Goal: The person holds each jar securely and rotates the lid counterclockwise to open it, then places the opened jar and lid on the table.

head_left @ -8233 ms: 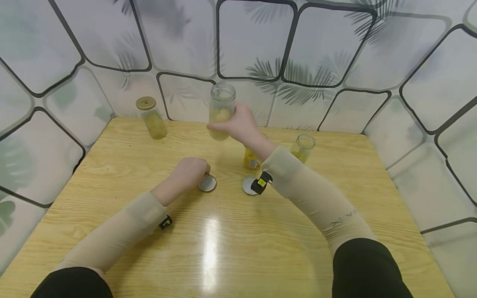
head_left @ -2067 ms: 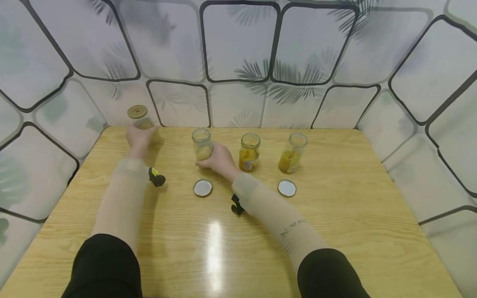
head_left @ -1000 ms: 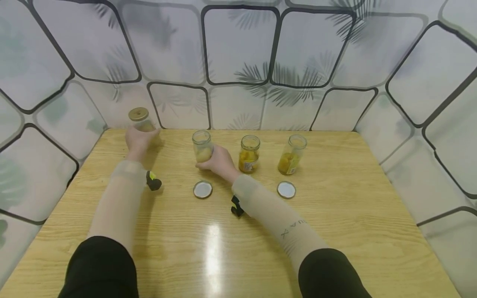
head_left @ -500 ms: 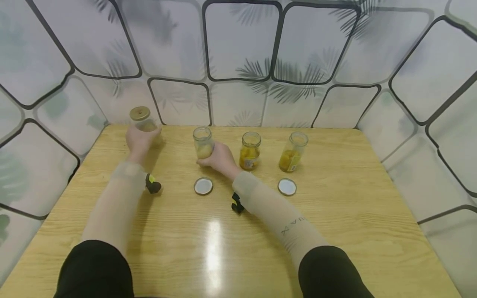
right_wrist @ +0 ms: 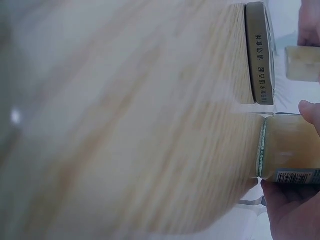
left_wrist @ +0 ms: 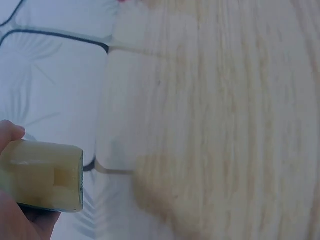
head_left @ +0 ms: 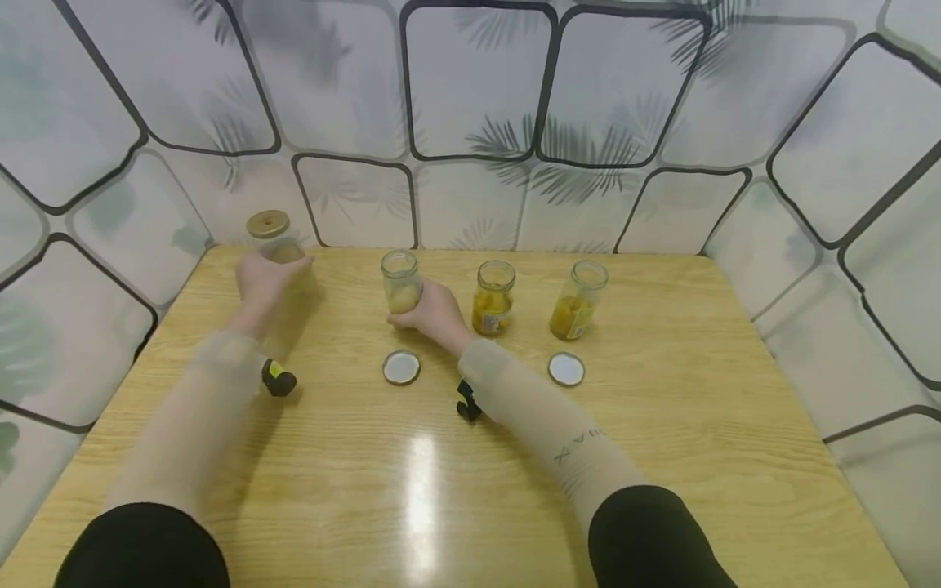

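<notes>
In the head view my left hand grips a jar with a gold lid at the back left. The left wrist view shows the lower part of this glass jar, pale inside, its base seemingly off the table. My right hand holds an open glass jar with pale contents, its thumb and fingers round the lower part. In the right wrist view this jar stands on the table and shows a barcode label. A metal lid lies white side up in front of it.
To the right stand two open jars with yellow contents, a shorter one and a taller one. Another lid lies before the taller one. A patterned wall runs behind the wooden table.
Since the oldest frame, the right hand has lowered its jar to the table, and the left hand has gone from a lid to the gold-lidded jar. Just now that jar shifted slightly left.
</notes>
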Demonstrator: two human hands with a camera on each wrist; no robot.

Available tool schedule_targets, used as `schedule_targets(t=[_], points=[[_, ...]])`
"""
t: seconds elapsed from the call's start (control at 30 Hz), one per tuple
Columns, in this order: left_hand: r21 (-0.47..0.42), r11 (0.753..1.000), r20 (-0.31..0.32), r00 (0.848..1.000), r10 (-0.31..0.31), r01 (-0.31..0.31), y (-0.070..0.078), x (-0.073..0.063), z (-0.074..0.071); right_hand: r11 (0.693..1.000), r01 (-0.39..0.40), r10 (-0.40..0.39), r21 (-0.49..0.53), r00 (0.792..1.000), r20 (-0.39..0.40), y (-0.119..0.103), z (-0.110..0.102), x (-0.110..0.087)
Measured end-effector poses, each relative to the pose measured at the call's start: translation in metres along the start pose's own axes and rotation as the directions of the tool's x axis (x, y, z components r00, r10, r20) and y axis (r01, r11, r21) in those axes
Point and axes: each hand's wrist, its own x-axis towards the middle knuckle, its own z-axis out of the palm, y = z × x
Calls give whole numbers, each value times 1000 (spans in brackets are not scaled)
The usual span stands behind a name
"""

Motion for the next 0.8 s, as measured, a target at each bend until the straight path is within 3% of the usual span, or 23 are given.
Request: schedule_targets(t=[0.1, 0.4, 0.8], points=[[37, 999, 19, 1000, 24, -25, 7, -9, -5, 1000, 0, 0, -1, 1000, 5, -1, 0, -1], [2, 989, 62, 987, 147, -148, 40, -36, -10, 1000, 5, -5, -9, 1000, 8, -1, 0, 0], [8, 953, 152, 942, 299, -303, 78, -80, -14, 1000, -16, 16, 19, 1000, 27, -1, -2, -2]])
